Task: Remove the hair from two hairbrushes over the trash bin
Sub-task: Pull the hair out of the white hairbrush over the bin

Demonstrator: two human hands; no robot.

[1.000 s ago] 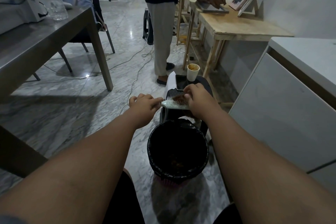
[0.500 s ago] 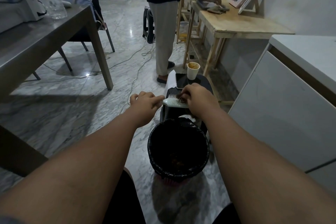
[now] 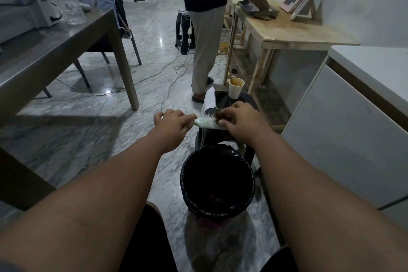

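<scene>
I am gripping the pale green plastic hairbrush (image 3: 206, 122) in my left hand (image 3: 171, 122), fingers wrapped fully round the handle so that none of it is showing. The brush's long axis is running almost straight across me, from left to right, dipping a little toward the right, and its white bristles are pointing up and away from me. So the head is sticking out of my left fist toward my right hand (image 3: 240, 122), which is the nearer hand to the work.

The right hand is closed in a pinch, with thumb and fingertips nipping the clump of brown hair (image 3: 218, 115) caught in the bristles at the right end of the head. My lower fingers seem to be touching the edge of the brush there, though I cannot tell for sure. I judge that the pull needs to go along the bristles, up and away from their roots, while my left hand is bracing the handle the other way.

The round trash bin lined with a black plastic bag (image 3: 185, 181) is standing on the floor below my hands and closer to my body. The brush seems to be hanging over its far rim and the black plastic stool (image 3: 250, 101) behind it rather than squarely over the mouth. I judge that I should be drawing both hands back toward me before letting the hair go.
</scene>
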